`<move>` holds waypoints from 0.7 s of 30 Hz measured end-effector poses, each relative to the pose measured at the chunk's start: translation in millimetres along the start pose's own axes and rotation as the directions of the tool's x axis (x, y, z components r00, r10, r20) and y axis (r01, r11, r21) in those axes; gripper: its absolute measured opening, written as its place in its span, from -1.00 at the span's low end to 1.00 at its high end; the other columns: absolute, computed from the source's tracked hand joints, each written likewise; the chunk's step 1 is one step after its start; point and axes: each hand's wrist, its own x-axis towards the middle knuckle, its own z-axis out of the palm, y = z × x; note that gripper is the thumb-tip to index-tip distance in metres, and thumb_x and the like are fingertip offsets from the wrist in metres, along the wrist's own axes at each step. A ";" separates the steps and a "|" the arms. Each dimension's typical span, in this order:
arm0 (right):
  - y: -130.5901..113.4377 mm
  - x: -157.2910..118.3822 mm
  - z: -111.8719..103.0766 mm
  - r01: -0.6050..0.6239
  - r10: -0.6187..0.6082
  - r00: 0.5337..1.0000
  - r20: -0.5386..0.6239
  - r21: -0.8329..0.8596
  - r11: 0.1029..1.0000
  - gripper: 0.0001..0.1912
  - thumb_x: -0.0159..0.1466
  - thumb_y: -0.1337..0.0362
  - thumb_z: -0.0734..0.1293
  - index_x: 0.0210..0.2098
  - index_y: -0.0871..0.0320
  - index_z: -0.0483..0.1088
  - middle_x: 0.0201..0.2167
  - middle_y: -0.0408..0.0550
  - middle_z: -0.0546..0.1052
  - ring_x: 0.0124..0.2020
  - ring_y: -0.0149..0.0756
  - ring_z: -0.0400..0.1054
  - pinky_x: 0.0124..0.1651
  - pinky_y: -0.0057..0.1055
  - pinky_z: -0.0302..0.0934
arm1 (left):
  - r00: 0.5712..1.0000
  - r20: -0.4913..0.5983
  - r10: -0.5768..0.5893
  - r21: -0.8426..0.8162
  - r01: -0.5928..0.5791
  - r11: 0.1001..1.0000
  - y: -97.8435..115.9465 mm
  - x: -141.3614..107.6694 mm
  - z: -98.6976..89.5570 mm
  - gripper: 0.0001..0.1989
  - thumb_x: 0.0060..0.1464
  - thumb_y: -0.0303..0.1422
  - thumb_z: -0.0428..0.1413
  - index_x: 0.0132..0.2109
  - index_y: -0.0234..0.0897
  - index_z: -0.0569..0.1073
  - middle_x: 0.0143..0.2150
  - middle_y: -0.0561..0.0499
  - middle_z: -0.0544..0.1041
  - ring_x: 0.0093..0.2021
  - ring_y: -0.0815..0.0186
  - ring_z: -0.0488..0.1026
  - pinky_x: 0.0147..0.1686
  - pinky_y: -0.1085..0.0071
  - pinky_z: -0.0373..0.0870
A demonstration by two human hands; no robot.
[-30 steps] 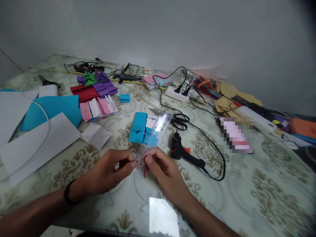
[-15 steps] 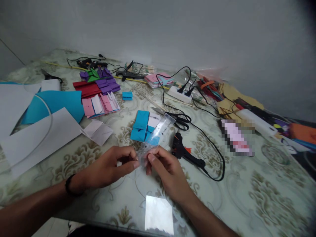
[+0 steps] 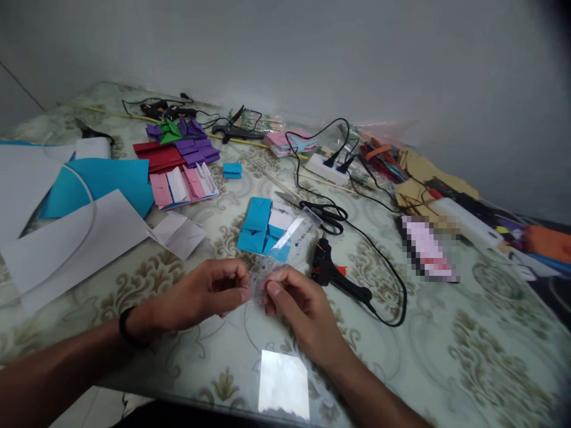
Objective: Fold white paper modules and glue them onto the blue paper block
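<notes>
Plastic packet [image 3: 298,232] is pinched near one end by the left hand [image 3: 196,297] and right hand [image 3: 307,315], fingers curled.

The head camera looks from above the near edge of the table [image 3: 417,362], facing forward and down across it to the wall [image 3: 267,53] behind. The left hand [image 3: 200,294] and right hand [image 3: 303,312] appear close, just below the frame's centre.

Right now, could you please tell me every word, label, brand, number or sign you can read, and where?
No text can be read for certain.
Clear plastic sleeve in the right hand: dark print, too small and blurred to read.
Pixelated pink-and-black item: nothing legible.
</notes>
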 end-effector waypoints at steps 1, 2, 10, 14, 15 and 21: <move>0.1 -0.3 0.2 0.007 -0.007 1.000 0.007 -0.007 1.000 -0.69 0.46 0.05 0.33 -0.32 0.12 0.43 -0.49 -0.19 0.45 -0.47 -0.37 0.31 -0.35 -0.41 0.18 | 1.000 0.016 0.002 -0.009 -0.001 1.000 -0.4 0.0 0.3 -0.75 0.21 -0.22 0.16 -0.35 -0.26 0.34 -0.52 0.18 0.27 -0.51 0.45 0.17 -0.51 0.49 0.11; 0.3 -0.6 0.3 0.007 -0.007 1.000 0.011 -0.013 1.000 -0.69 0.46 0.05 0.33 -0.32 0.12 0.44 -0.50 -0.19 0.45 -0.47 -0.37 0.31 -0.36 -0.41 0.18 | 0.999 0.031 0.006 -0.020 -0.005 1.000 -0.9 -0.2 0.7 -0.77 0.20 -0.24 0.15 -0.35 -0.26 0.33 -0.53 0.18 0.27 -0.52 0.45 0.17 -0.51 0.49 0.11; -1.2 -2.3 1.0 -0.017 0.017 1.000 0.012 -0.017 1.000 -0.66 0.45 0.02 0.33 -0.35 0.11 0.42 -0.51 -0.17 0.45 -0.48 -0.35 0.28 -0.39 -0.40 0.17 | 0.997 0.067 0.030 -0.033 -0.028 0.999 -2.0 -3.1 1.3 -0.78 0.22 -0.26 0.15 -0.32 -0.26 0.31 -0.45 0.18 0.21 -0.46 0.43 0.09 -0.50 0.48 0.07; -0.3 -2.2 0.0 -0.001 0.000 1.000 0.009 0.019 1.000 -0.72 0.45 0.03 0.33 -0.25 0.10 0.47 -0.46 -0.18 0.45 -0.47 -0.37 0.30 -0.37 -0.41 0.19 | 0.996 0.090 0.020 0.009 -0.021 1.000 -3.0 -3.7 -0.3 -0.80 0.27 -0.29 0.13 -0.29 -0.27 0.32 -0.42 0.16 0.22 -0.41 0.42 0.12 -0.43 0.46 0.09; 0.6 -2.1 -0.3 -0.003 0.003 1.000 0.010 0.051 0.999 -0.74 0.46 0.04 0.33 -0.20 0.10 0.48 -0.43 -0.18 0.46 -0.46 -0.38 0.32 -0.37 -0.42 0.20 | 0.995 0.101 0.017 0.023 -0.020 1.000 -3.3 -3.7 -0.6 -0.80 0.28 -0.29 0.12 -0.29 -0.27 0.32 -0.41 0.16 0.22 -0.40 0.41 0.12 -0.42 0.46 0.10; 4.3 -0.4 0.5 -0.005 0.004 1.000 0.002 0.166 0.986 -0.77 0.46 0.06 0.34 -0.19 0.08 0.48 -0.40 -0.18 0.47 -0.47 -0.41 0.33 -0.36 -0.44 0.26 | 0.990 0.142 0.018 0.068 -0.028 0.997 -1.8 -3.2 -1.0 -0.78 0.28 -0.30 0.13 -0.30 -0.26 0.29 -0.42 0.17 0.22 -0.41 0.41 0.14 -0.43 0.47 0.12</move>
